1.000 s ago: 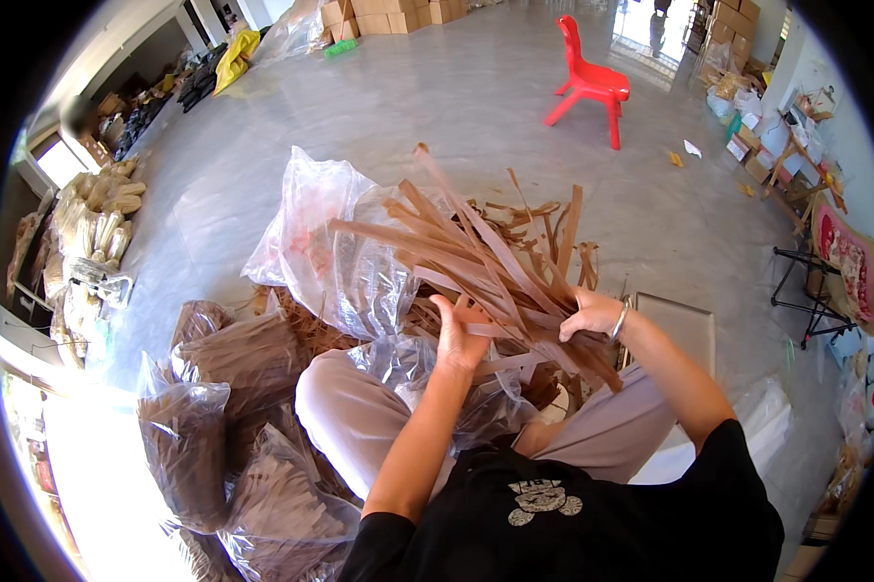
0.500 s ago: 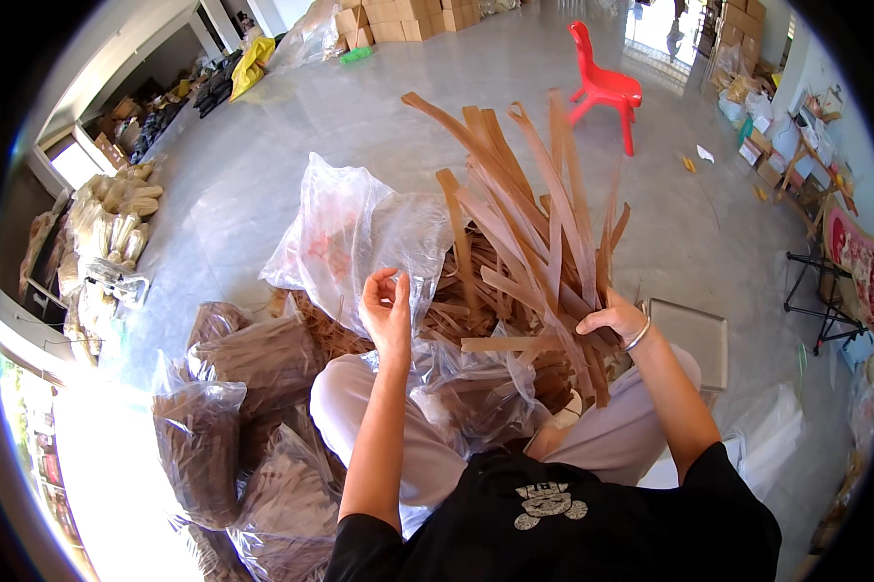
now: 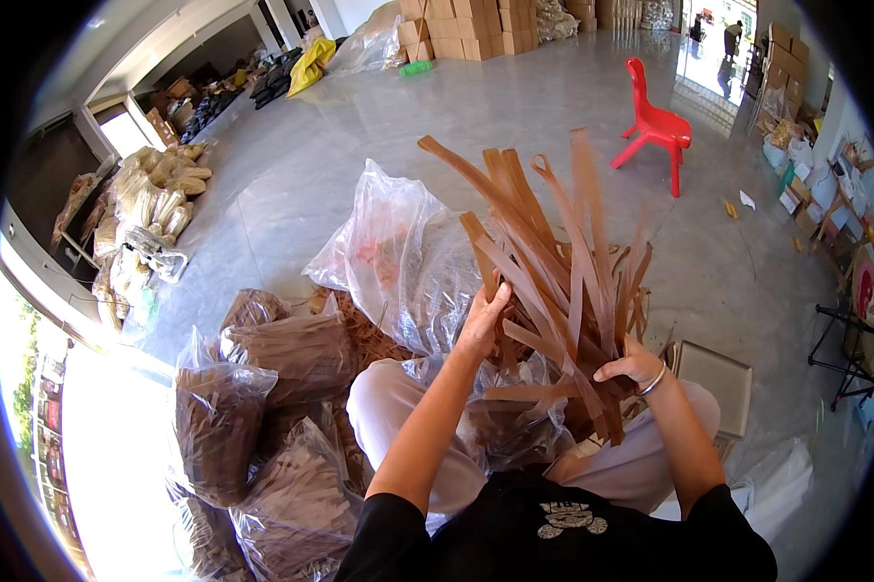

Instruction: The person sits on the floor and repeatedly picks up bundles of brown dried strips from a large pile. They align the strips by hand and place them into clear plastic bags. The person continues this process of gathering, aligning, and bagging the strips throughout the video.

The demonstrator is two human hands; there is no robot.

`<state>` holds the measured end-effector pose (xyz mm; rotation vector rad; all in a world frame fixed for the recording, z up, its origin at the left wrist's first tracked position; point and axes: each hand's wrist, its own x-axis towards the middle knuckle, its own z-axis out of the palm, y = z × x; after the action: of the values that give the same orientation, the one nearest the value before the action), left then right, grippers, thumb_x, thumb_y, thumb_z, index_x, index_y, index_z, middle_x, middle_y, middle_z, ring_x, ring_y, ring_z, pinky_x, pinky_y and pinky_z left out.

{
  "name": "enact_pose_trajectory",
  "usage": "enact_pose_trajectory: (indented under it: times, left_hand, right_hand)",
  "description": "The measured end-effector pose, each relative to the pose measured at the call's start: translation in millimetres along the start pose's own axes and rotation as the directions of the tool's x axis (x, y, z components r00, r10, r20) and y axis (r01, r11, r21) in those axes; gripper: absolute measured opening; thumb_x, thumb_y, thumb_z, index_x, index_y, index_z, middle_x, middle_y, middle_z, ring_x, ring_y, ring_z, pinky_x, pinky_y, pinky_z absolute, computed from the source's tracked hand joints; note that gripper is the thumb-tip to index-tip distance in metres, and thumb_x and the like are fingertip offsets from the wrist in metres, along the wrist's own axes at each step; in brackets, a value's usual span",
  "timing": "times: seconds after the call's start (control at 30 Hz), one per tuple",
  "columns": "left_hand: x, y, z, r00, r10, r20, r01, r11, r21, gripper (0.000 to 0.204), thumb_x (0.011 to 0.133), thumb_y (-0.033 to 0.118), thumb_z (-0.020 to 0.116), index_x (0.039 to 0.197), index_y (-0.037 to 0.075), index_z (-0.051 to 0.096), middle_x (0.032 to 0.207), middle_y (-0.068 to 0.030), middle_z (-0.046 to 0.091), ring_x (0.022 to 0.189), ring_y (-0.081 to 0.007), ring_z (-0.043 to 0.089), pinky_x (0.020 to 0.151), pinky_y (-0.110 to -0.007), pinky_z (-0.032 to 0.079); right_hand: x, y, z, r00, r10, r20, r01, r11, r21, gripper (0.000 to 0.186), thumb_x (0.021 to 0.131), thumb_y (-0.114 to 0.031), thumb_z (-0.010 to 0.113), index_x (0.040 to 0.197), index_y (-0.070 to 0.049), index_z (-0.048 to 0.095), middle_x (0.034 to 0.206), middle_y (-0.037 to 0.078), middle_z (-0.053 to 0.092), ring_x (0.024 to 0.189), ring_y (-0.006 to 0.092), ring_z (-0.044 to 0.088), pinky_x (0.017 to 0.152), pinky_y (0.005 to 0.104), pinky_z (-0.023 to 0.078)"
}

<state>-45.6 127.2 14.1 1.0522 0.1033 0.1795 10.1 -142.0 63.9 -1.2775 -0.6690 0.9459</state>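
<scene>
My right hand (image 3: 629, 367) grips a fanned bunch of long, flat brown strips (image 3: 541, 228) that stand up over my lap. My left hand (image 3: 488, 312) is closed on strips at the bunch's left side. Behind them a crumpled clear plastic sheet (image 3: 379, 252) lies over a heap of loose strips (image 3: 357, 328). Another clear bag (image 3: 514, 427) with strips rests between my legs. Packed bags of brown strips (image 3: 222, 427) are piled beside my left leg.
A red chair (image 3: 662, 131) stands ahead on the grey floor (image 3: 476, 102). A tray (image 3: 723, 383) lies by my right knee. Light bundles (image 3: 160, 204) line the left side, cartons (image 3: 461, 29) the back, assorted clutter and a folding chair (image 3: 844, 359) the right. People (image 3: 730, 37) are at the far doorway.
My left hand was raised open left of the bunch and has moved right to grasp it. The bunch has been swung more upright since a second ago, held in my right hand.
</scene>
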Motion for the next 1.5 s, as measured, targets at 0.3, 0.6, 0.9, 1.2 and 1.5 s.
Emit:
enact_pose_trajectory:
  times: [0.3, 0.6, 0.9, 1.2, 1.5]
  left_hand:
    - [-6.4, -9.9, -5.2, 0.984, 0.095, -0.152, -0.089, 0.995, 0.045, 0.072, 0.089, 0.045, 0.053, 0.139, 0.002, 0.023, 0.135, -0.0099, 0.036, 0.124, -0.0199, 0.035, 0.102, -0.033, 0.029]
    - [-3.8, -11.8, -15.0, 0.967, -0.157, -0.198, 0.168, 0.985, 0.039, 0.056, 0.083, 0.032, 0.065, 0.123, 0.0, 0.042, 0.099, -0.0088, 0.057, 0.083, -0.0153, 0.058, 0.067, -0.028, 0.048]
    - [-7.6, 37.6, 48.1, 0.993, -0.115, 0.001, 0.114, 0.981, -0.154, 0.06, 0.088, 0.054, 0.047, 0.121, 0.004, 0.047, 0.107, -0.0133, 0.058, 0.091, -0.0248, 0.057, 0.078, -0.039, 0.048]
    - [-22.9, 4.0, 52.4, 0.944, -0.326, 0.041, 0.308, 0.835, -0.456, 0.05, 0.085, 0.044, 0.052, 0.117, 0.006, 0.052, 0.107, -0.0105, 0.06, 0.096, -0.0279, 0.057, 0.082, -0.041, 0.048]
    - [-48.1, -7.6, 43.1, 0.916, -0.379, 0.133, 0.368, 0.657, -0.658, 0.057, 0.081, 0.045, 0.055, 0.119, 0.004, 0.047, 0.111, -0.0106, 0.055, 0.098, -0.0253, 0.055, 0.086, -0.039, 0.044]
  right_hand:
    - [4.3, -4.1, 7.3, 0.99, 0.141, -0.004, -0.141, 0.99, 0.02, 0.081, 0.057, 0.002, 0.066, 0.132, 0.0, 0.037, 0.127, 0.008, 0.047, 0.117, 0.0189, 0.042, 0.1, 0.0313, 0.032]
    - [4.3, 4.4, 15.3, 1.0, 0.014, -0.003, -0.014, 1.0, 0.027, 0.08, 0.06, 0.001, 0.069, 0.133, -0.001, 0.037, 0.128, 0.008, 0.047, 0.119, 0.0184, 0.042, 0.101, 0.0321, 0.032]
    - [10.1, -6.7, 19.4, 0.998, 0.001, -0.066, -0.003, 0.999, -0.039, 0.074, 0.063, 0.0, 0.068, 0.13, 0.001, 0.038, 0.123, 0.01, 0.05, 0.111, 0.0179, 0.046, 0.095, 0.0305, 0.036]
    - [5.2, 19.0, 35.5, 0.975, 0.218, -0.048, -0.207, 0.964, 0.166, 0.057, 0.065, -0.002, 0.066, 0.119, 0.002, 0.049, 0.105, 0.01, 0.058, 0.095, 0.0162, 0.055, 0.083, 0.0307, 0.045]
    - [-6.3, 85.3, 17.6, 0.938, 0.347, 0.012, -0.333, 0.89, 0.311, 0.034, 0.074, -0.011, 0.059, 0.106, -0.002, 0.054, 0.091, 0.006, 0.06, 0.077, 0.0124, 0.059, 0.066, 0.0276, 0.05]
